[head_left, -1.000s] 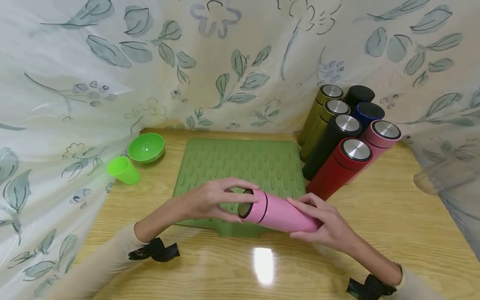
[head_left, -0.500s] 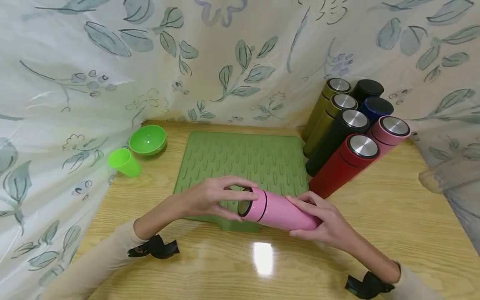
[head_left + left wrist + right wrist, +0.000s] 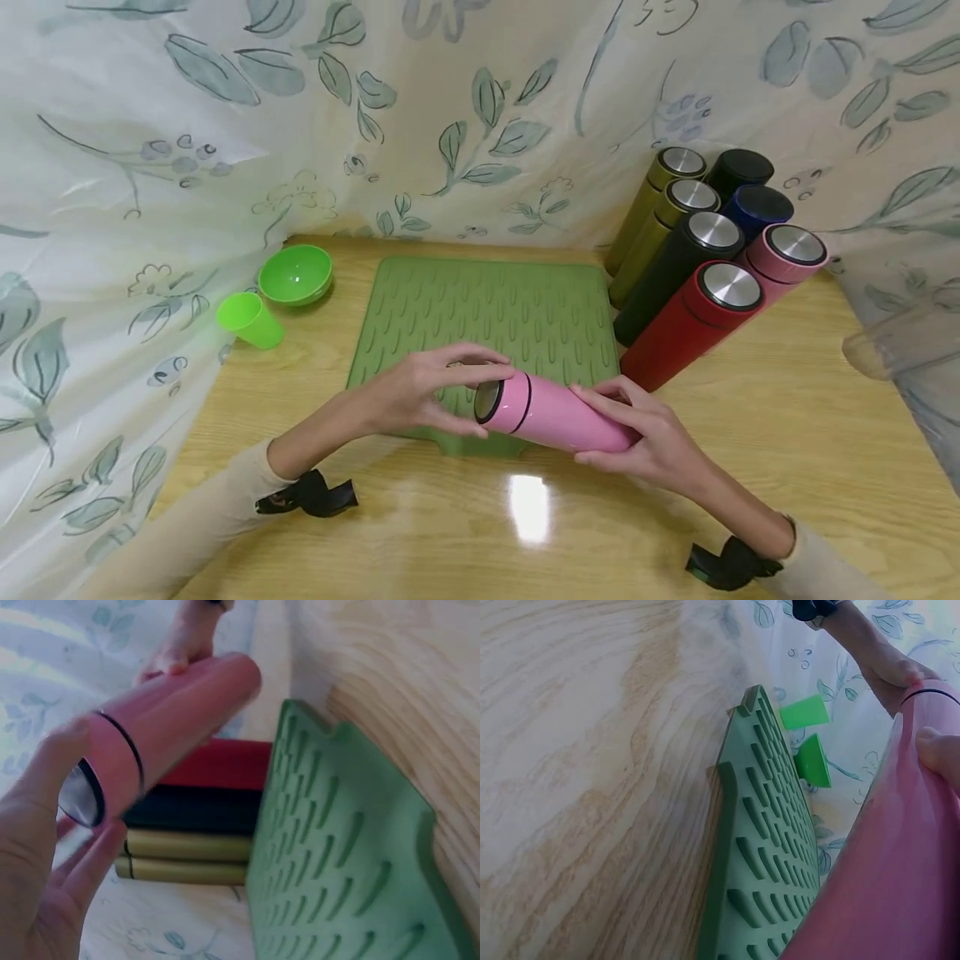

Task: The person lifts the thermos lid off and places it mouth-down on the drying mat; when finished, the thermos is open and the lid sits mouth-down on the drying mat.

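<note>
A pink thermos (image 3: 555,412) is held tilted on its side above the near edge of a green ridged mat (image 3: 487,312). Its capped end, with a metal disc and black ring, faces left. The fingers and thumb of my left hand (image 3: 427,390) are curled around the cap (image 3: 97,772). My right hand (image 3: 641,433) grips the base end, thumb below and fingers over the top. In the right wrist view, the thermos body (image 3: 900,847) fills the right side, with a right-hand finger (image 3: 939,754) pressed on it.
Several upright thermoses stand close together at the mat's right, including a red thermos (image 3: 686,325), a pink one (image 3: 787,254) and a blue one (image 3: 757,208). A green bowl (image 3: 296,275) and a green cup (image 3: 251,321) are at the left, near the floral curtain (image 3: 420,117).
The left fingers have shifted slightly upward around the cap. The head view has tilted a little, so the scene sits higher. Both hands have kept hold of the pink thermos.
</note>
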`<action>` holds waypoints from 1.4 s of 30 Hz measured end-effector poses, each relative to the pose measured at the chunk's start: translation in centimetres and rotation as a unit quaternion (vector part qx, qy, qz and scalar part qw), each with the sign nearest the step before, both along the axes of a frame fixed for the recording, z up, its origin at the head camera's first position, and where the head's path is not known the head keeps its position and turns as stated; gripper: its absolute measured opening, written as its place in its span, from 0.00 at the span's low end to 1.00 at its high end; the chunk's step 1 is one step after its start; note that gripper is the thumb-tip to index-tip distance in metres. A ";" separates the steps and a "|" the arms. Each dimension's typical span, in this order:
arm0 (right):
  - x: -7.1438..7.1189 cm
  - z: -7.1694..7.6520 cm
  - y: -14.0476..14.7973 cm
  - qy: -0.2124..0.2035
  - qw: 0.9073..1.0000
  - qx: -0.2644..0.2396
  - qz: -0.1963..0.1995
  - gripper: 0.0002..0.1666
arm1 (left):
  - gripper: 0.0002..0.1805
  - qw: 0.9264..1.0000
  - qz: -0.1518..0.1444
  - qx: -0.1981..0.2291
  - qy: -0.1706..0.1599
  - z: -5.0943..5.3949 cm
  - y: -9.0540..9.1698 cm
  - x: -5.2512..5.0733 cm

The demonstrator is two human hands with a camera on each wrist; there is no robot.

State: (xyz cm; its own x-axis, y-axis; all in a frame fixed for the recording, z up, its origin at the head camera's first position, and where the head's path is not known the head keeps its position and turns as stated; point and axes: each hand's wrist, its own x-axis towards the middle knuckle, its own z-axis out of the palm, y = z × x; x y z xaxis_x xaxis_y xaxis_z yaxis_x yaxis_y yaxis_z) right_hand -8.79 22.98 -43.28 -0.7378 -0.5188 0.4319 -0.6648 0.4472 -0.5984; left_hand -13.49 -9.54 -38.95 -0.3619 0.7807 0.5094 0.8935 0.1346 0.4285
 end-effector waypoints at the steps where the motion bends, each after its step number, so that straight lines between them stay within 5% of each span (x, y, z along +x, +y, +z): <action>1: -0.1 0.0 0.0 0.003 1.000 -0.001 0.001 0.44 | 0.37 1.000 0.000 -0.008 0.005 -0.1 -0.1 0.0; 6: -0.1 -0.2 0.0 0.000 1.000 0.001 0.002 0.44 | 0.32 1.000 -0.005 -0.012 0.027 -0.6 -0.3 0.2; 16: -0.5 -0.4 0.1 0.003 1.000 -0.002 0.008 0.43 | 0.36 1.000 0.018 0.004 -0.002 -0.4 -0.1 0.1; 23: -0.6 -0.4 -0.1 -0.002 1.000 0.000 0.012 0.44 | 0.35 1.000 0.008 0.000 0.019 -1.0 -0.5 0.1; 27: -0.5 -0.7 -0.2 0.006 1.000 0.005 0.016 0.43 | 0.38 1.000 0.015 0.003 -0.002 -1.0 -0.5 0.0; 33: -0.5 -0.9 -0.5 0.030 0.999 0.018 0.005 0.42 | 0.40 0.995 0.054 -0.021 -0.087 -0.8 -0.7 0.5; 40: -0.5 -1.0 -0.5 0.025 1.000 0.018 0.002 0.41 | 0.35 0.997 0.020 -0.028 -0.064 -0.7 -0.5 0.5; 42: -0.4 -1.0 -0.5 0.022 1.000 0.016 0.005 0.42 | 0.35 0.996 0.027 -0.022 -0.087 -0.7 -0.4 0.7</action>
